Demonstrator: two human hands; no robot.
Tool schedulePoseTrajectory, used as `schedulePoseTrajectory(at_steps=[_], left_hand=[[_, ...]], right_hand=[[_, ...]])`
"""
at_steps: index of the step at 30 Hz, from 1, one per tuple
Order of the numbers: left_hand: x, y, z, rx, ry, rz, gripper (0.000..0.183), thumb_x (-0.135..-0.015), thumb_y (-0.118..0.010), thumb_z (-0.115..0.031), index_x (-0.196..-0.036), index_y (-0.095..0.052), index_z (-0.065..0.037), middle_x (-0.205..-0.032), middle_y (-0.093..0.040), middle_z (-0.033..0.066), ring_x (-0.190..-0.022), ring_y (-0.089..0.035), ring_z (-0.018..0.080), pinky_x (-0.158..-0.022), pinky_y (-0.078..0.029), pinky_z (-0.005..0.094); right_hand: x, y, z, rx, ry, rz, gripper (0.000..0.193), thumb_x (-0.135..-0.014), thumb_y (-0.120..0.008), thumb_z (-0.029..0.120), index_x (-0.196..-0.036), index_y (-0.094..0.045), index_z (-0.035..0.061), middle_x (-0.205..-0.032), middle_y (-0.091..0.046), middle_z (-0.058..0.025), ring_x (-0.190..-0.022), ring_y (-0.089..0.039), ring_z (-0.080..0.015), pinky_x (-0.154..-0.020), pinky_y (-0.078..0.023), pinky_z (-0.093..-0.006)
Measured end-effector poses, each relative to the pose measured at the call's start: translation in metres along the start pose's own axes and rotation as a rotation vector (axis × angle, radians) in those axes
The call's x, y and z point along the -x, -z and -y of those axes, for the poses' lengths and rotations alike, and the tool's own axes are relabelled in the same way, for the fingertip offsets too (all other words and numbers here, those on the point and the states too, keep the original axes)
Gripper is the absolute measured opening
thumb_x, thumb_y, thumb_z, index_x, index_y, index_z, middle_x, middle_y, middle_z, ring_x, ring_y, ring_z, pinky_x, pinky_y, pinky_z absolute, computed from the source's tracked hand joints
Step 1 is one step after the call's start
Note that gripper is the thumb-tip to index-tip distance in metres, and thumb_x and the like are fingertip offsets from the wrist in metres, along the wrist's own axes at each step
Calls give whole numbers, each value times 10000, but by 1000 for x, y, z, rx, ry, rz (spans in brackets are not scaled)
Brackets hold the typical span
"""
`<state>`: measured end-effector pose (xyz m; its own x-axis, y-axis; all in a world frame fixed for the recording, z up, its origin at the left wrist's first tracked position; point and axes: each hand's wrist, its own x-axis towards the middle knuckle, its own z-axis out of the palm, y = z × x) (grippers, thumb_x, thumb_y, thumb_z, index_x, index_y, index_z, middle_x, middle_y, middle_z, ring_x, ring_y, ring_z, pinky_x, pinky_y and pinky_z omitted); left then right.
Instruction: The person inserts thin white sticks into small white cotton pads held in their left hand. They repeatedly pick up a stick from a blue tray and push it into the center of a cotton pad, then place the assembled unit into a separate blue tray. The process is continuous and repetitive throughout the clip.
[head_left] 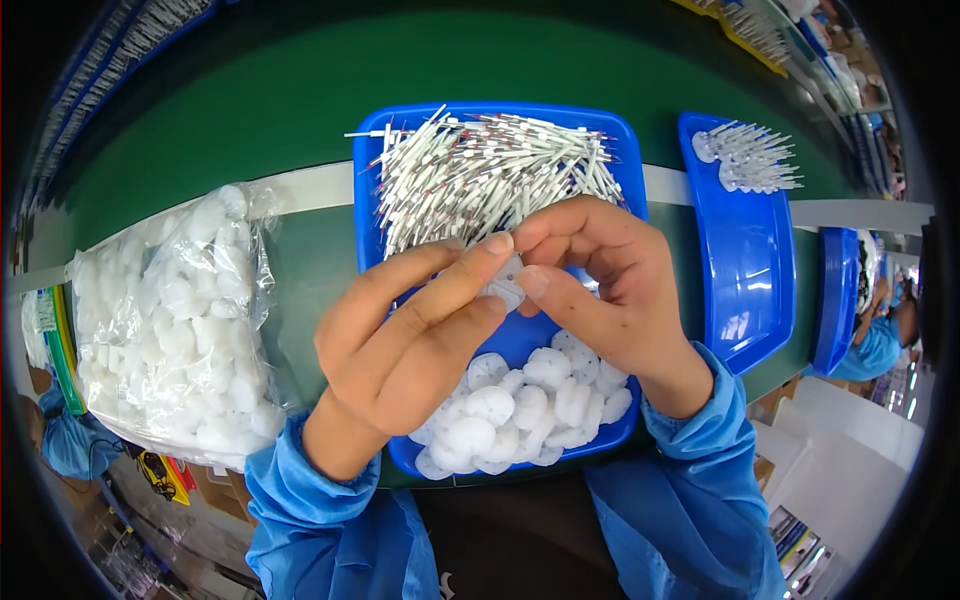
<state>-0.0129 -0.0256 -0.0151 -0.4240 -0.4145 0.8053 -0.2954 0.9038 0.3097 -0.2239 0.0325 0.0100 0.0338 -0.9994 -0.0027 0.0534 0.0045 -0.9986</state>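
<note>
A small white plastic disc [505,284] is pinched between my two hands over the middle of a blue tray [638,185]. My left hand [395,335] grips its left side with thumb and fingers. From the right, my right hand [615,285] closes thumb and index finger at the disc's edge; whether a thin stick is also between the fingertips, I cannot tell. Beyond my hands, a heap of thin white sticks with dark tips [490,170] fills the far part of the tray. Many loose white discs [530,405] lie in its near part.
At left sits a clear plastic bag [170,330] full of white pieces. To the right, a long blue tray [745,270] carries several discs with sticks standing in them [745,158] at its far end. A green work surface [300,110] extends beyond; other people in blue sleeves [875,350] are at the sides.
</note>
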Motion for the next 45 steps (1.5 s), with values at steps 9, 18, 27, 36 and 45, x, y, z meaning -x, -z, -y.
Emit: schedulePoseTrajectory(at_steps=[9,18,27,36,45], left_hand=[[0,2,-11,58,62,64,251,-799,-874,34,-915,-663,-38,-1198,-822,176,-1055,-783,354,-862,-664,380],[0,3,-10,32,1,61,211,-730,-880,3,-859,-714,-19,-1170,-824,167,-1042,-781,334,-850,-672,358],[0,14,-2,34,24,30,209,-730,-873,12,-894,-745,-8,-1147,-829,177,-938,-786,307,-781,-653,302],[3,38,18,779,712,-149,242,-1023,-668,65,-1216,-546,-18,-1343,-716,322,-1171,-715,211,-1047,-555,340],[2,36,24,944,919,-343,252,-1008,-751,32,-1218,-612,21,-1231,-789,197,-1016,-732,140,-858,-615,264]], right_hand=[[2,1,2,-215,-147,-10,132,-1034,-732,14,-1151,-676,-9,-898,-747,-39,-832,-752,-104,-716,-576,-238],[5,2,0,-278,-162,7,131,-1038,-717,-12,-1150,-652,10,-962,-747,-46,-859,-753,-106,-745,-587,-242],[10,3,5,-122,-69,80,317,-961,-760,-56,-1247,-644,18,-1070,-759,-49,-952,-735,-107,-862,-596,-289],[-15,-37,6,1096,671,408,132,-805,-802,191,-918,-759,138,-849,-710,28,-900,-711,-166,-770,-549,-331],[-34,-70,-8,1416,1020,647,77,-775,-734,189,-815,-773,136,-840,-701,16,-924,-673,-185,-890,-527,-341]])
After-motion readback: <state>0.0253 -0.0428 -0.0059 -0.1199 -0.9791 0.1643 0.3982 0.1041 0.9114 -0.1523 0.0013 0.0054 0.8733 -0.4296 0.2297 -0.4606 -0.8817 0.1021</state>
